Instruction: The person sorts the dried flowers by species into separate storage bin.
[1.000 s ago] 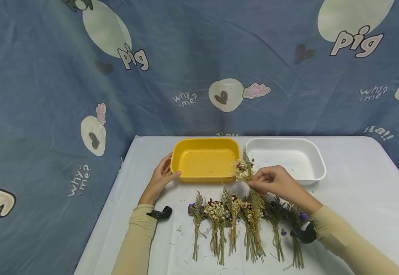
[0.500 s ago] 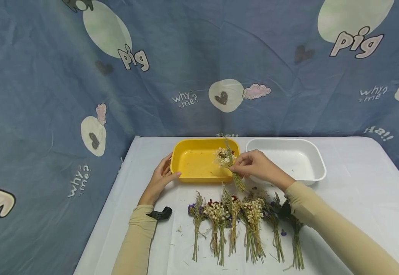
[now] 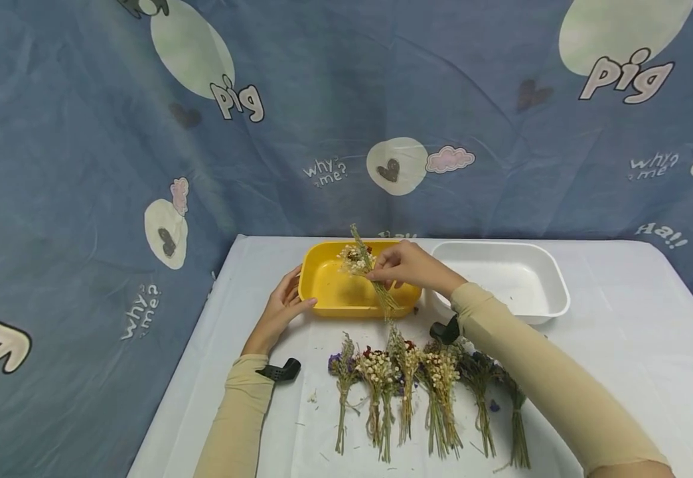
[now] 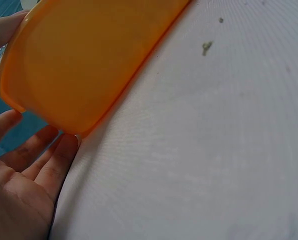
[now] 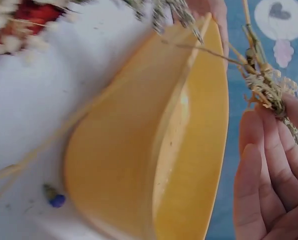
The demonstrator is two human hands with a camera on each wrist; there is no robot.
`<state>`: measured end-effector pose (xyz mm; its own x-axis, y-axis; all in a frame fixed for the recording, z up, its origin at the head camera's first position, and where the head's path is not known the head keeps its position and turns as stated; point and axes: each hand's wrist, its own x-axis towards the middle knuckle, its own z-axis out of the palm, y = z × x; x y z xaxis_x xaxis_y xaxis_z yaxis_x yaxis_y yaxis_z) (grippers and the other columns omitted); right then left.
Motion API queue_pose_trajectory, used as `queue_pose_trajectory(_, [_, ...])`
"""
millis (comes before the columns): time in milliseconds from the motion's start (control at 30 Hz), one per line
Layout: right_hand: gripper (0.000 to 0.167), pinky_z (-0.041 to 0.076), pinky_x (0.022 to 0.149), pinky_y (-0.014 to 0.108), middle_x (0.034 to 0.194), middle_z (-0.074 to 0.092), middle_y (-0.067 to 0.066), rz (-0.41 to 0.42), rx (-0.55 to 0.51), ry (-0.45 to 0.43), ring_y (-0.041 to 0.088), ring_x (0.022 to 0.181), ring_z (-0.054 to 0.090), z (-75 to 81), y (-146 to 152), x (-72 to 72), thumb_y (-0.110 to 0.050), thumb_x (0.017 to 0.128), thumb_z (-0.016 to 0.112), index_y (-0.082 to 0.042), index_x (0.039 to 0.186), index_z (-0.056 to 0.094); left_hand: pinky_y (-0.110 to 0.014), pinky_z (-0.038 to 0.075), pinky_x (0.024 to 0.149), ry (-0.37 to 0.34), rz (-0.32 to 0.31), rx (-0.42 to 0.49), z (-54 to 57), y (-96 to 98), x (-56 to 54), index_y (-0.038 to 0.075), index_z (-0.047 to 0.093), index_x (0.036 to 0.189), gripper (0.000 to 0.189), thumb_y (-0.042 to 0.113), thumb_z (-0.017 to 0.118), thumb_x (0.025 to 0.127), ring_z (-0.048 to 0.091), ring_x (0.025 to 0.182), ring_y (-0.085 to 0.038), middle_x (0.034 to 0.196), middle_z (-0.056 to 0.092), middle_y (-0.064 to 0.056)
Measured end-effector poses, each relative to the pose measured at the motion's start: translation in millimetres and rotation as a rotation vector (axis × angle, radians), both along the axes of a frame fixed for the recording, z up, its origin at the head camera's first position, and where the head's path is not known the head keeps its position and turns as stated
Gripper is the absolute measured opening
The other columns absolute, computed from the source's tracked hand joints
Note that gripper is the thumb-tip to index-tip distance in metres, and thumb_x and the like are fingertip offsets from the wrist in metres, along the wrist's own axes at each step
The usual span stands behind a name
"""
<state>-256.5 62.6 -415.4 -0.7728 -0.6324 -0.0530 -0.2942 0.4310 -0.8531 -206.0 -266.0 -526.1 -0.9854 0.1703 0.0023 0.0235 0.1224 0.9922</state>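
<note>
My right hand (image 3: 409, 267) pinches the stems of a small dried flower bunch (image 3: 356, 259) above the yellow tray (image 3: 346, 312). Its cream and dark red heads point up and left. In the right wrist view thumb and fingertips (image 5: 268, 112) meet on the tied stems (image 5: 273, 95). At the tray's left end my left hand (image 3: 276, 315) holds the corner, thumb by the front and fingers along the side. The left wrist view has those fingers (image 4: 54, 160) against the tray wall (image 4: 89, 70). Several dried flower bunches (image 3: 376, 372) lie in a row in front.
A white tray (image 3: 552, 292) stands right of the yellow one, partly behind my right arm. Loose bits and a fallen blue flower head (image 3: 494, 405) lie on the white cloth (image 3: 299, 431). A blue printed curtain (image 3: 299, 199) hangs behind the table.
My right hand has carried the bunch leftward and slightly away, from near the white tray to over the yellow tray. The left hand has stayed at the tray's corner.
</note>
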Motion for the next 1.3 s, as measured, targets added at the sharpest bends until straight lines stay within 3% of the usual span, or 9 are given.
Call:
queue_pose_trajectory(100, [0.022, 0.065, 0.071, 0.041, 0.077, 0.076, 0.006, 0.006, 0.017, -0.003, 0.031, 0.078, 0.073, -2.1, -8.1, -8.3, -0.031, 0.095, 0.076, -0.011, 0.086, 0.076, -0.016, 0.047, 0.110, -0.003, -0.004, 0.010, -0.3, 0.1, -0.9, 0.034, 0.034, 0.161, 0.084, 0.018, 0.080, 0.092, 0.046, 0.148, -0.026, 0.158, 0.046, -0.006])
queue_pose_trajectory(200, [0.022, 0.060, 0.069, 0.033, 0.077, 0.075, 0.008, 0.001, 0.055, 0.038, 0.024, 0.071, 0.067, -4.0, -16.9, -15.8, -0.028, 0.095, 0.077, -0.011, 0.082, 0.076, -0.015, 0.047, 0.110, 0.000, -0.008, 0.011, -1.3, -0.2, -1.5, 0.034, 0.033, 0.161, 0.083, 0.017, 0.079, 0.093, 0.045, 0.148, -0.026, 0.158, 0.045, -0.006])
queue_pose_trajectory(333, [0.024, 0.045, 0.063, 0.025, 0.078, 0.074, 0.015, -0.003, 0.114, 0.099, 0.013, 0.062, 0.050, -6.6, -28.1, -24.1, -0.025, 0.095, 0.077, -0.009, 0.077, 0.076, -0.016, 0.048, 0.110, 0.002, -0.004, 0.011, -2.3, -0.2, -1.2, 0.033, 0.034, 0.161, 0.083, 0.015, 0.078, 0.094, 0.045, 0.148, -0.027, 0.159, 0.045, -0.007])
queue_pose_trajectory(433, [0.024, 0.041, 0.058, 0.025, 0.075, 0.072, 0.014, 0.001, 0.144, 0.090, 0.013, 0.057, 0.049, -9.5, -36.9, -29.5, -0.024, 0.095, 0.077, -0.008, 0.077, 0.076, -0.019, 0.047, 0.112, -0.001, -0.003, 0.013, -2.7, -0.2, -0.8, 0.033, 0.034, 0.161, 0.082, 0.015, 0.078, 0.094, 0.045, 0.148, -0.028, 0.158, 0.046, -0.007])
queue_pose_trajectory(700, [0.020, 0.044, 0.053, 0.021, 0.066, 0.069, 0.000, 0.019, 0.183, 0.008, 0.022, 0.061, 0.066, -15.5, -57.6, -36.6, -0.020, 0.091, 0.081, -0.006, 0.077, 0.076, -0.023, 0.045, 0.116, 0.003, -0.014, 0.013, -3.0, -0.2, -1.7, 0.034, 0.033, 0.161, 0.083, 0.018, 0.079, 0.093, 0.043, 0.150, -0.026, 0.159, 0.045, -0.007])
queue_pose_trajectory(1067, [0.021, 0.047, 0.051, 0.021, 0.063, 0.067, 0.001, -0.012, 0.306, -0.008, 0.010, 0.054, 0.058, -19.1, -79.4, -43.2, -0.019, 0.092, 0.079, -0.005, 0.076, 0.076, -0.022, 0.047, 0.114, -0.001, -0.001, 0.005, -2.3, -1.5, -0.8, 0.033, 0.033, 0.161, 0.084, 0.019, 0.080, 0.092, 0.044, 0.149, -0.028, 0.159, 0.045, -0.009])
queue_pose_trajectory(1300, [0.022, 0.038, 0.050, 0.020, 0.056, 0.057, -0.002, -0.015, 0.409, 0.023, 0.008, 0.051, 0.046, -28.9, -87.9, -44.4, -0.017, 0.090, 0.081, -0.005, 0.072, 0.075, -0.030, 0.044, 0.119, -0.008, 0.002, 0.003, 0.0, -0.9, -0.1, 0.035, 0.034, 0.160, 0.084, 0.020, 0.080, 0.092, 0.045, 0.149, -0.027, 0.159, 0.045, -0.007])
